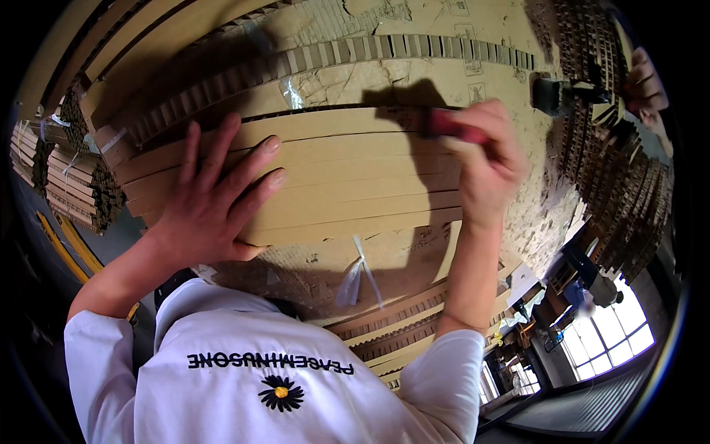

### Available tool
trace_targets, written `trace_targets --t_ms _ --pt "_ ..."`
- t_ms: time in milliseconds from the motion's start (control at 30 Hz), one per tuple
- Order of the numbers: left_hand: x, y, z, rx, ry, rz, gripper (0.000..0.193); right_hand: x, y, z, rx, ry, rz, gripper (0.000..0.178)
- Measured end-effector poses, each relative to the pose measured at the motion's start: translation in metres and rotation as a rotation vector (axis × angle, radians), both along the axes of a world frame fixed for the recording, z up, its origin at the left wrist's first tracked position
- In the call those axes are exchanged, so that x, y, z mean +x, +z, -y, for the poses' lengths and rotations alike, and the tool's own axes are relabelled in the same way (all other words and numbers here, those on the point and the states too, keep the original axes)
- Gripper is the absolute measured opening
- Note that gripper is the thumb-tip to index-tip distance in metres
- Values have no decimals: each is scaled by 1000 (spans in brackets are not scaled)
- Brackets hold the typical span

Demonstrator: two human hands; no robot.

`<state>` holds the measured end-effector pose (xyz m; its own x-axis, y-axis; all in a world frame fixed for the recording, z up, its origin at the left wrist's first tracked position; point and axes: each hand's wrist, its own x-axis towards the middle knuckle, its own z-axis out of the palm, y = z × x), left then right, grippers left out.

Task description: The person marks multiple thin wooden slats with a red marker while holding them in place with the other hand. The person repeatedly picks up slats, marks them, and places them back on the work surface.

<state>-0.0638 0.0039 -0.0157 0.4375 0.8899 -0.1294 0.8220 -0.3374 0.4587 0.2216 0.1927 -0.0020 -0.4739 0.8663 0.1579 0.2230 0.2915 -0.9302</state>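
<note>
My left hand [222,192] lies with its fingers spread on a row of tan cardboard strips [355,170], set side by side. The thumb rests by their near edge. My right hand [488,163] is closed around a small red tool [457,127] with a dark end, held at the strips' far edge toward their right end. The hand is smeared by motion, so the tool's kind and whether it touches the cardboard cannot be made out. A white plastic tie [358,272] hangs out in front of the strips.
A cardboard strip with open cells [340,52] lies beyond. Cardboard bundles [74,181] stand at left, with stacked strips [614,170] at right. Another person's hand [646,87] is at the far right, near a black block-like tool [551,96]. More strips [399,344] lie near my right forearm.
</note>
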Motion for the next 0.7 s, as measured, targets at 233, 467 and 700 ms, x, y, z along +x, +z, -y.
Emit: trace_targets --t_ms 233,467,700 --pt "0 -1 1 -10 -2 6 100 30 -4 19 66 53 170 21" --pt "0 0 -1 -1 7 13 97 27 2 14 105 126 262 21" --pt "0 -2 1 14 5 9 95 22 2 11 150 171 318 20"
